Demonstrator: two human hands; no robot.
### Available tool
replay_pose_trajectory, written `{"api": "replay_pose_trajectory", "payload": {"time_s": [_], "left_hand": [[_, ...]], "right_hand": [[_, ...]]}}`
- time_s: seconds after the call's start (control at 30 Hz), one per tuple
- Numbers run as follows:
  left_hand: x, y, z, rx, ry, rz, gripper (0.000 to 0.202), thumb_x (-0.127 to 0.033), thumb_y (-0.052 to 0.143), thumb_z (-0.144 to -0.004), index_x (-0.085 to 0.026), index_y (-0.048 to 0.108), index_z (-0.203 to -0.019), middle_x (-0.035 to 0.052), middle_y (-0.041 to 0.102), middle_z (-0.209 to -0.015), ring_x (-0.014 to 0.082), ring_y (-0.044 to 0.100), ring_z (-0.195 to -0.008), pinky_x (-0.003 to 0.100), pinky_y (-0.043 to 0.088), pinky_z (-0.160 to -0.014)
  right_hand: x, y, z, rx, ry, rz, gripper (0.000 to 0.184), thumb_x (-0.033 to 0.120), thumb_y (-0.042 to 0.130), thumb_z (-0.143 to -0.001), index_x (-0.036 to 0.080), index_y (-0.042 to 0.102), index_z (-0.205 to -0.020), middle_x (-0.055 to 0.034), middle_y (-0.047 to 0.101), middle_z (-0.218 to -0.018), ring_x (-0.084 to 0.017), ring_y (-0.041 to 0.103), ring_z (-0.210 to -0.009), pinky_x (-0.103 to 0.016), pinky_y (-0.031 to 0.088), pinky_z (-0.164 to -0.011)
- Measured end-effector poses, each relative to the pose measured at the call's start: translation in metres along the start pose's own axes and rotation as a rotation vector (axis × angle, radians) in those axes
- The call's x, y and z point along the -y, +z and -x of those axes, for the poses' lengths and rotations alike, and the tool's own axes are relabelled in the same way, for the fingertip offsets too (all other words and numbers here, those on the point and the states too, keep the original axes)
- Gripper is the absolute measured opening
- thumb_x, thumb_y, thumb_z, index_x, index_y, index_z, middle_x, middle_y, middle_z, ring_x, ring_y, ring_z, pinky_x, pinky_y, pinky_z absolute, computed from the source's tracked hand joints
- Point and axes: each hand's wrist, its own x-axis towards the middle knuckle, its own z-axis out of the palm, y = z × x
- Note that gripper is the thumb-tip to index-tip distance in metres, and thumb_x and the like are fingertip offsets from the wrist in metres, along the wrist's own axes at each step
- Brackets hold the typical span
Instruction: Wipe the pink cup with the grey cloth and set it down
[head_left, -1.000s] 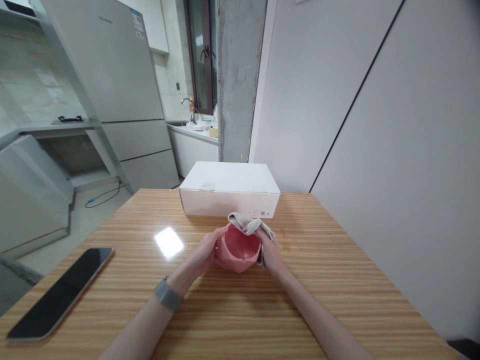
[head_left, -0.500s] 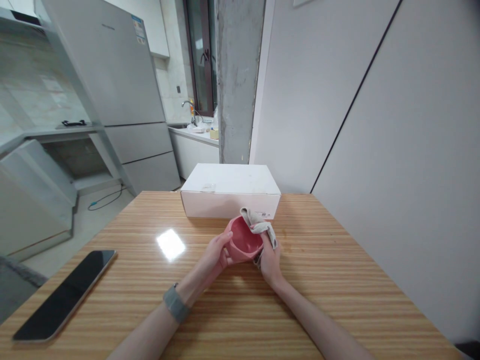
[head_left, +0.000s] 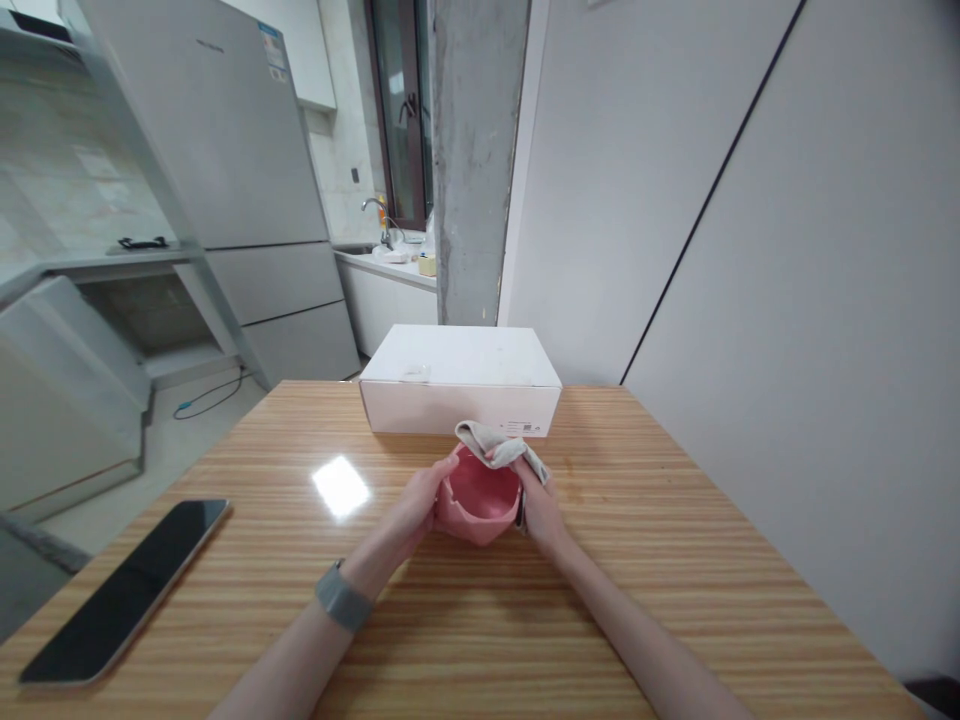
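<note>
A pink faceted bowl (head_left: 480,515) is held over the middle of the wooden table (head_left: 645,600), tilted so that its inside faces me. My left hand (head_left: 421,503) grips it by the left side, thumb at the rim. On the opposite side, my right hand (head_left: 538,508) is closed on a light grey cloth (head_left: 491,443), which is draped over the bowl's far right rim. Part of the cloth also shows under the right fingers, beside the bowl. The bowl hides most of my left fingers.
Behind the bowl stands a closed white box (head_left: 457,390). A large dark smartphone (head_left: 124,595) lies at the table's left edge. A grey wall panel (head_left: 750,330) rises at the right; a fridge (head_left: 210,150) and a sink counter are further back.
The bowl has shifted slightly left and turned, so its rim and outer front now show differently. The cloth has moved left along the far rim, and both hands shifted with it.
</note>
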Motion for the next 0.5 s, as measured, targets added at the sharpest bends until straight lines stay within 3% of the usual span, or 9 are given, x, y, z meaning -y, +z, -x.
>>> {"api": "replay_pose_trajectory", "payload": {"time_s": [0.17, 0.33, 0.4, 0.5], "left_hand": [[0.003, 0.006, 0.003, -0.049, 0.072, 0.058, 0.039, -0.047, 0.064, -0.075, -0.011, 0.067, -0.088, 0.0039, 0.068, -0.062, 0.0162, 0.064, -0.056, 0.026, 0.051, -0.053], [-0.003, 0.019, 0.018, 0.142, 0.159, 0.189, 0.036, -0.033, 0.067, -0.076, -0.013, 0.063, -0.106, 0.0069, 0.072, -0.083, 0.0198, 0.067, -0.080, 0.033, 0.053, -0.076], [-0.006, 0.020, 0.021, 0.194, 0.110, 0.184, 0.040, -0.036, 0.065, -0.078, -0.016, 0.060, -0.113, 0.0074, 0.072, -0.093, 0.0217, 0.066, -0.089, 0.034, 0.052, -0.078], [-0.009, 0.014, 0.019, 0.244, -0.048, 0.118, 0.052, -0.053, 0.051, -0.082, -0.018, 0.057, -0.121, 0.0096, 0.069, -0.107, 0.0256, 0.066, -0.093, 0.035, 0.053, -0.071]], "right_hand": [[-0.010, 0.007, 0.008, -0.135, -0.049, -0.012, 0.032, 0.048, 0.060, -0.079, 0.021, 0.070, -0.092, -0.0030, 0.070, -0.093, -0.022, 0.059, -0.098, -0.035, 0.038, -0.096], [-0.010, 0.013, 0.015, -0.231, -0.103, -0.009, 0.035, 0.047, 0.055, -0.082, 0.021, 0.068, -0.101, -0.0041, 0.069, -0.094, -0.021, 0.058, -0.101, -0.034, 0.037, -0.097], [-0.005, 0.009, 0.012, -0.238, -0.102, -0.001, 0.032, 0.045, 0.055, -0.083, 0.020, 0.069, -0.097, -0.0039, 0.069, -0.094, -0.021, 0.058, -0.099, -0.033, 0.038, -0.095], [0.004, 0.001, 0.007, -0.164, -0.060, 0.001, 0.026, 0.041, 0.058, -0.080, 0.020, 0.071, -0.086, -0.0023, 0.070, -0.089, -0.021, 0.060, -0.092, -0.032, 0.039, -0.092]]}}
